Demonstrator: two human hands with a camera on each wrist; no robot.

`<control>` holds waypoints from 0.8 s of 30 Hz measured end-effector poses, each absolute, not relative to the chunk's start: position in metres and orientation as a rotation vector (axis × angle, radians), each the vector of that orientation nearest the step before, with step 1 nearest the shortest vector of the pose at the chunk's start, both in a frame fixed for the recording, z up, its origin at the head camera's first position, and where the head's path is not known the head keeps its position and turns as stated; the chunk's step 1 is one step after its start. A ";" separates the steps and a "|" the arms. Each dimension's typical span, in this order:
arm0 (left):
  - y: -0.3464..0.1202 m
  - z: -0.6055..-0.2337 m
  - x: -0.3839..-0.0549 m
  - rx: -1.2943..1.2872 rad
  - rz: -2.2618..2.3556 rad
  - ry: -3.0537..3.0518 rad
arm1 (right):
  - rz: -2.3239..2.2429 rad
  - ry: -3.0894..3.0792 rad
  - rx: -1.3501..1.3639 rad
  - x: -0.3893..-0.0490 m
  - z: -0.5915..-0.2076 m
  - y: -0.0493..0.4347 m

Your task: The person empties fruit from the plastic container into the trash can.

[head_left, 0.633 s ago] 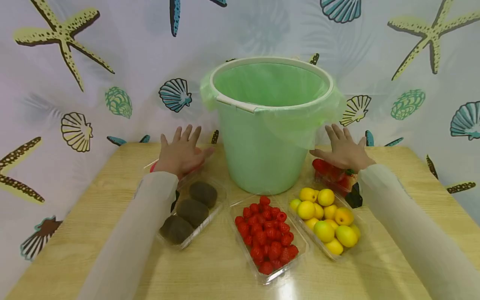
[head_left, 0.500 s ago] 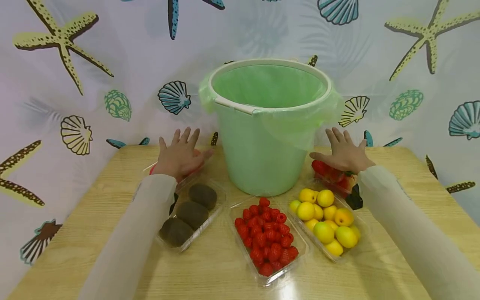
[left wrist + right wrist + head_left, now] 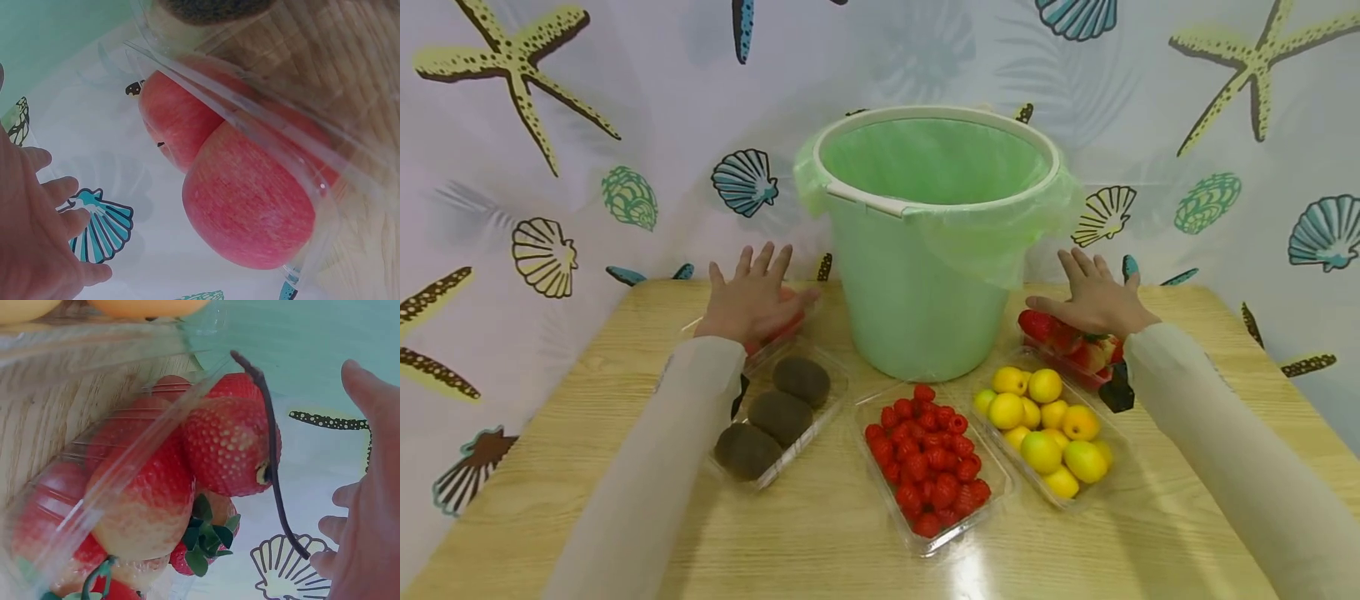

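Note:
My left hand (image 3: 751, 298) hovers with spread fingers over a clear plastic box of red apples (image 3: 250, 194) at the back left, partly covering it in the head view. On the other side, my right hand (image 3: 1096, 296) is held out palm down, fingers straight, above a clear box of strawberries (image 3: 140, 494). A bumpy red fruit with a long dark stem (image 3: 272, 462) lies among them. Neither hand holds anything. Between the hands stands a pale green bucket (image 3: 925, 292) with a white rim and a thin green bag folded over its edge.
Along the front are clear boxes of dark brown oval fruits (image 3: 780, 418), raspberries (image 3: 928, 458) and small yellow fruits (image 3: 1042, 450). All stand on a wooden table (image 3: 850, 550). A seashell-print cloth (image 3: 647, 100) hangs right behind it.
Both hands have drifted slightly outward, away from the bucket, showing more of the strawberries. The head view has shifted a little. The boxes and bucket stay in place.

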State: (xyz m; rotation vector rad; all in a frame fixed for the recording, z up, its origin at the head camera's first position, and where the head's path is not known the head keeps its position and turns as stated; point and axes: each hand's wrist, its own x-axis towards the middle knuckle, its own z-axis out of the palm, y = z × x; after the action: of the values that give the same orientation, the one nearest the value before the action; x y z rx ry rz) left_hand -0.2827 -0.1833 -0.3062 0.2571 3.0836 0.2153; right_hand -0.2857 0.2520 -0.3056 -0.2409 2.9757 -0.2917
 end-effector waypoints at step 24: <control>-0.185 -0.314 -0.281 0.298 0.226 3.096 | -0.262 2.913 -0.262 -0.278 -0.318 0.249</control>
State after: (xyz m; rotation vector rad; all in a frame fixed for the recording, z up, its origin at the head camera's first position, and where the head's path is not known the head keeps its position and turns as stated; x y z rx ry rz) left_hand -0.2809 -0.1855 -0.3137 0.2984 3.0957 0.2256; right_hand -0.2781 0.2486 -0.3177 -0.2618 2.9126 -0.2618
